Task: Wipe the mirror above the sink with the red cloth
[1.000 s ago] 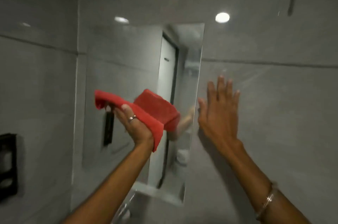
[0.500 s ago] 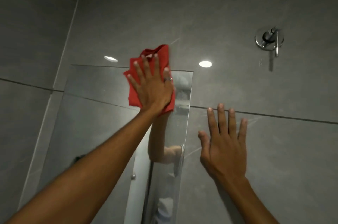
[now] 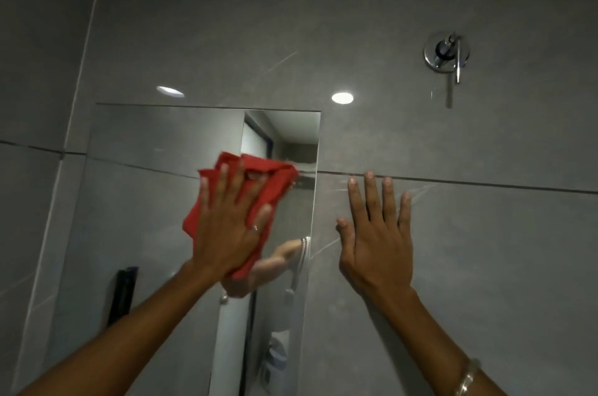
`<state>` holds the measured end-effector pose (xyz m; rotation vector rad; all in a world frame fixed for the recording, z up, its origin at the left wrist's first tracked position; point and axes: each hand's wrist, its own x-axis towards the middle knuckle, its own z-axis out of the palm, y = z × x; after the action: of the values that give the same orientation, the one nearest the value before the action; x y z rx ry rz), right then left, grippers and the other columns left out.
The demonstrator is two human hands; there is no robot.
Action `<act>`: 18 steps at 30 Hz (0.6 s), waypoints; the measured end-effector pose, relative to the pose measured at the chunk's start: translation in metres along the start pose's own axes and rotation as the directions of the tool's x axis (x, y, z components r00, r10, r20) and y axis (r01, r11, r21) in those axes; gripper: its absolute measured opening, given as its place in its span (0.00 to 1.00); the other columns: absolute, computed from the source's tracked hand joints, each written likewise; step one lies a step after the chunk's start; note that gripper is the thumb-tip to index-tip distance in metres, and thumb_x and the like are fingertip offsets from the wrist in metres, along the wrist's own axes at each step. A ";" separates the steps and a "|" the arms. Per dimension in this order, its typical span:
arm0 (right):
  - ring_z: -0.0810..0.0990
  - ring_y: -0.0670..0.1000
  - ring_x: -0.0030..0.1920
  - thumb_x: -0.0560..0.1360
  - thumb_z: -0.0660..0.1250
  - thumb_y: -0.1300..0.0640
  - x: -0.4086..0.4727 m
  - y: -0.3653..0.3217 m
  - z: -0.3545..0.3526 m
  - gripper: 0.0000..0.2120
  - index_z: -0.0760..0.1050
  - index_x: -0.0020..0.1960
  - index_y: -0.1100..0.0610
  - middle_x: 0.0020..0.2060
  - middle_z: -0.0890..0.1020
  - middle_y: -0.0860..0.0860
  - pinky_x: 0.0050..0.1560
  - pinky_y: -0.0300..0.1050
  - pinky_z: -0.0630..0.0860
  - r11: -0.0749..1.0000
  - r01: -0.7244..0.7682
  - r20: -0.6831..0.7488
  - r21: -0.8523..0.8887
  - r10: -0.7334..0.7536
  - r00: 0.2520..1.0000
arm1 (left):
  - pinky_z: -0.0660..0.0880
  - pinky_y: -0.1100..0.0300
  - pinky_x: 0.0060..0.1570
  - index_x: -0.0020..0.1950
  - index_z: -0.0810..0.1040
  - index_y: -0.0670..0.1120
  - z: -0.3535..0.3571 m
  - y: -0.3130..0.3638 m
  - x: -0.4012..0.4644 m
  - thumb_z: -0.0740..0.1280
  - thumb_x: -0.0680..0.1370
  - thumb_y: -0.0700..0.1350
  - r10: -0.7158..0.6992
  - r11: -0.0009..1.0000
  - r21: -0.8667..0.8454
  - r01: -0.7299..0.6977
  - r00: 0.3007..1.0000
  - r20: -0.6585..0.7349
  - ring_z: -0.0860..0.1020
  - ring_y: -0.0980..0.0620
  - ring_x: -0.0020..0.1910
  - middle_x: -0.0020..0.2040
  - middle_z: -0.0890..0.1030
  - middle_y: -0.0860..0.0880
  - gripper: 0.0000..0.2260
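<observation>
A frameless mirror (image 3: 152, 201) hangs on the grey tiled wall, left of centre. My left hand (image 3: 231, 230) lies flat with spread fingers on the red cloth (image 3: 273, 178) and presses it against the mirror's right half, near the right edge. The cloth is crumpled and sticks out above and left of the fingers. My right hand (image 3: 377, 240) rests flat and open on the wall tile just right of the mirror's edge, holding nothing. The sink is out of view.
A chrome wall valve with a lever (image 3: 448, 54) sits high on the right. The mirror reflects a doorway, my arm and a dark object (image 3: 124, 295) at lower left. A wall corner (image 3: 81, 78) runs down on the left.
My left hand has slid the red cloth down from the mirror's top edge to its middle height. The right hand stays flat on the wall.
</observation>
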<state>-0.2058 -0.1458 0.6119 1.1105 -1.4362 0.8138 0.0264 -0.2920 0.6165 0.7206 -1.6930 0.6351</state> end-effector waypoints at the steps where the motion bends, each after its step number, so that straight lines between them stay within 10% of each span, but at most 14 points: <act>1: 0.45 0.57 0.87 0.85 0.41 0.38 0.000 0.000 0.000 0.33 0.46 0.87 0.50 0.87 0.47 0.53 0.85 0.63 0.43 1.000 0.000 -0.002 0.007 0.000 1.000 | 0.42 0.32 0.80 0.84 0.42 0.59 -0.006 -0.002 0.020 0.43 0.84 0.66 -0.090 0.996 -0.027 0.089 0.996 -0.019 0.40 0.45 0.85 0.86 0.40 0.51 0.30; 5: 0.44 0.57 0.87 0.85 0.41 0.39 -0.001 0.001 0.003 0.33 0.46 0.87 0.50 0.87 0.47 0.53 0.85 0.63 0.43 1.000 0.003 -0.025 0.001 -0.003 1.000 | 0.43 0.29 0.79 0.84 0.43 0.55 -0.028 0.018 0.110 0.42 0.83 0.65 -0.309 0.950 -0.078 0.302 0.946 -0.097 0.42 0.39 0.84 0.86 0.43 0.46 0.31; 9: 0.44 0.57 0.87 0.86 0.42 0.39 -0.001 0.000 0.005 0.32 0.45 0.87 0.50 0.87 0.46 0.53 0.85 0.62 0.41 1.000 0.006 -0.045 -0.019 -0.007 0.999 | 0.42 0.29 0.79 0.85 0.45 0.55 -0.026 0.058 0.132 0.44 0.84 0.64 -0.150 0.988 -0.048 0.146 0.983 -0.103 0.42 0.38 0.84 0.86 0.44 0.45 0.30; 18: 0.47 0.59 0.87 0.86 0.46 0.43 -0.080 -0.004 0.017 0.32 0.50 0.87 0.53 0.87 0.51 0.55 0.86 0.61 0.41 1.000 -0.002 -0.052 0.019 0.003 0.999 | 0.42 0.32 0.80 0.84 0.53 0.54 0.034 0.105 -0.063 0.50 0.85 0.63 0.010 0.999 -0.043 -0.014 0.996 -0.092 0.45 0.40 0.85 0.86 0.48 0.44 0.29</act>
<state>-0.2100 -0.1470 0.5298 1.0947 -1.3898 0.8540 -0.0619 -0.2384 0.5427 0.6412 -1.6227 0.6287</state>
